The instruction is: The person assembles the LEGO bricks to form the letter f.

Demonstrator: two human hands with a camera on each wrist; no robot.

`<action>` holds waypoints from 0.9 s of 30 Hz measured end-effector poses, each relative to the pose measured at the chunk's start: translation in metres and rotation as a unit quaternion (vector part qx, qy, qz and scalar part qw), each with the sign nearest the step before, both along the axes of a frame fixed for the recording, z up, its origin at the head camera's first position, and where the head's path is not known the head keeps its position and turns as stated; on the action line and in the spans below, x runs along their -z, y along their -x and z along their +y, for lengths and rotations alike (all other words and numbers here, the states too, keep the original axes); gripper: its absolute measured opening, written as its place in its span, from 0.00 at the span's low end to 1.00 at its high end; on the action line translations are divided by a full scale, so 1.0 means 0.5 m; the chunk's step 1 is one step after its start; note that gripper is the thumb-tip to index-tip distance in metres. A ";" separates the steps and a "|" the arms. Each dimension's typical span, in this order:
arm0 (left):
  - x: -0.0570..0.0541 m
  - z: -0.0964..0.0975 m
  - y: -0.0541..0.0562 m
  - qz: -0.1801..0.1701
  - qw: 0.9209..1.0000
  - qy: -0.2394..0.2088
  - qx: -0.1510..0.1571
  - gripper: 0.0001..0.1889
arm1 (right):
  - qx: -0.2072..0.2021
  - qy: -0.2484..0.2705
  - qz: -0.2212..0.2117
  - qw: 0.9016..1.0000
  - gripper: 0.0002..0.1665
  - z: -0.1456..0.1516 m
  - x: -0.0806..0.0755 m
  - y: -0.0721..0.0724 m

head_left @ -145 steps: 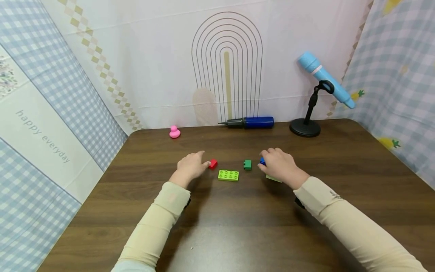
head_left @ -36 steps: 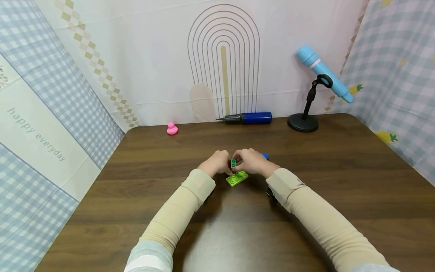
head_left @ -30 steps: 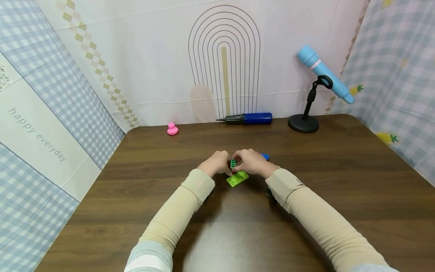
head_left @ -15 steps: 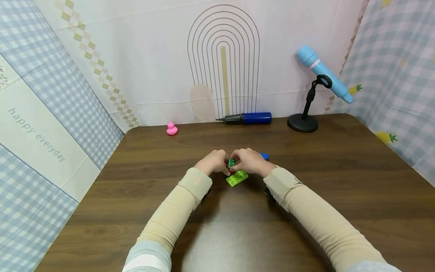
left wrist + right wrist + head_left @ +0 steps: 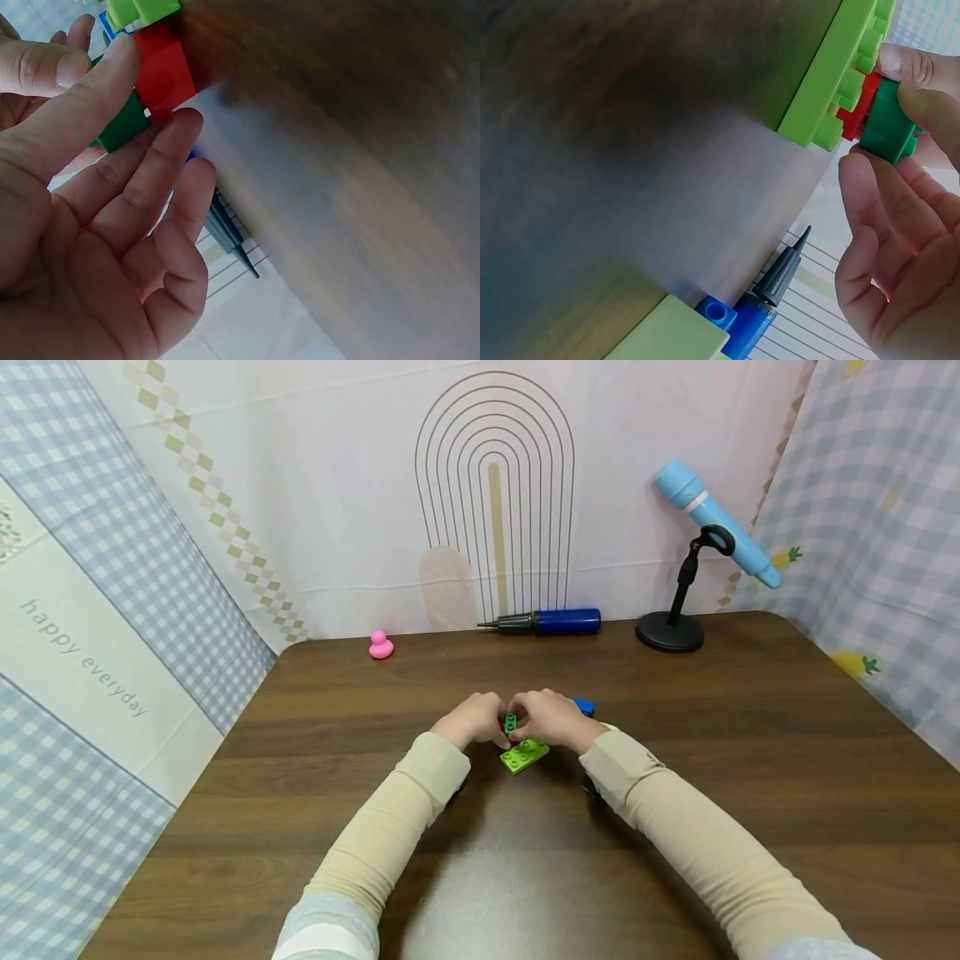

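Between the hands, a green brick (image 5: 887,120) sits against a red brick (image 5: 861,109); whether they are fully joined I cannot tell. My left hand (image 5: 472,720) pinches the red brick (image 5: 163,69) between thumb and fingers. With its thumb and fingers, my right hand (image 5: 551,718) grips the green brick, whose studs face up in the head view. A lime-green brick with several studs (image 5: 524,756) lies just in front of both hands, turned at an angle. Fingers partly hide the red brick in the head view.
A blue brick (image 5: 583,706) and a pale green brick (image 5: 671,334) lie by the right hand. Along the table's back edge are a pink duck (image 5: 381,646), a blue hand pump (image 5: 566,621) and a black stand (image 5: 670,632) with a light-blue microphone (image 5: 716,522).
Earlier the hands were apart, with the green and red bricks separate on the table. Both bricks are now held together between the hands. The lime-green brick has turned. Over the last second, little moved.
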State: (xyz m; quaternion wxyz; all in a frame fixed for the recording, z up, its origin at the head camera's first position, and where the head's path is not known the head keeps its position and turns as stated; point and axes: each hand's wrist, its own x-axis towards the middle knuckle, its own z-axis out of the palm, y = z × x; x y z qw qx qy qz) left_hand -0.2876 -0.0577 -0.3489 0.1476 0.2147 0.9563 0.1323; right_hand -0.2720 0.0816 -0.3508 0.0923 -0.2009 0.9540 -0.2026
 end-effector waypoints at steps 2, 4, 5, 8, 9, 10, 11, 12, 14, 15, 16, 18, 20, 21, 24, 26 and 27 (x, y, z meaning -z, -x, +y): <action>0.002 0.000 0.000 0.002 1.000 0.001 0.001 0.09 | 0.002 -0.001 -0.005 1.000 0.21 0.000 0.001 0.000; 0.002 0.000 -0.001 -0.001 1.000 0.001 0.001 0.09 | 0.004 -0.002 -0.011 1.000 0.21 -0.001 0.001 0.000; 0.003 -0.001 -0.001 -0.002 1.000 0.002 0.002 0.09 | 0.004 -0.002 -0.012 1.000 0.22 -0.002 0.001 0.000; 0.002 -0.003 -0.001 -0.005 1.000 0.000 0.004 0.09 | 0.001 -0.003 -0.013 1.000 0.21 -0.003 0.000 0.002; 0.001 -0.003 -0.001 -0.006 1.000 -0.002 0.005 0.09 | -0.002 -0.001 -0.013 1.000 0.21 -0.003 0.000 0.002; 0.000 -0.004 -0.001 -0.004 1.000 -0.004 0.006 0.09 | -0.002 0.001 -0.014 1.000 0.21 -0.003 0.000 0.003; -0.001 -0.005 -0.001 -0.002 1.000 -0.005 0.008 0.09 | -0.002 0.004 -0.016 1.000 0.20 -0.003 0.000 0.004; -0.002 -0.005 -0.001 0.000 1.000 -0.008 0.010 0.09 | -0.001 0.008 -0.018 1.000 0.20 -0.002 0.000 0.005; -0.004 -0.006 -0.001 0.007 1.000 -0.011 0.014 0.10 | 0.001 0.014 -0.024 1.000 0.19 -0.002 0.000 0.008; -0.004 -0.006 -0.001 0.009 1.000 -0.012 0.015 0.10 | 0.001 0.017 -0.026 1.000 0.19 -0.001 0.000 0.009; -0.005 -0.006 -0.001 0.012 1.000 -0.013 0.017 0.10 | 0.003 0.018 -0.029 0.999 0.19 -0.001 0.000 0.009; -0.005 -0.006 -0.001 0.014 1.000 -0.013 0.017 0.10 | 0.001 0.021 -0.031 0.999 0.19 0.000 0.000 0.010; -0.005 -0.005 -0.002 0.015 1.000 -0.015 0.016 0.09 | 0.001 0.020 -0.031 0.999 0.19 0.001 0.000 0.011; -0.006 -0.005 -0.002 0.016 1.000 -0.016 0.015 0.09 | 0.001 0.021 -0.030 0.999 0.18 0.001 -0.001 0.011; -0.005 -0.003 -0.002 0.019 1.000 -0.014 0.012 0.10 | 0.002 0.015 -0.029 0.999 0.18 0.002 0.000 0.010; -0.005 -0.002 -0.002 0.016 1.000 -0.011 0.010 0.10 | -0.004 0.009 -0.029 1.000 0.19 0.003 0.000 0.010; -0.004 -0.001 -0.002 0.014 1.000 -0.008 0.008 0.10 | -0.008 0.006 -0.031 0.999 0.19 0.004 0.000 0.010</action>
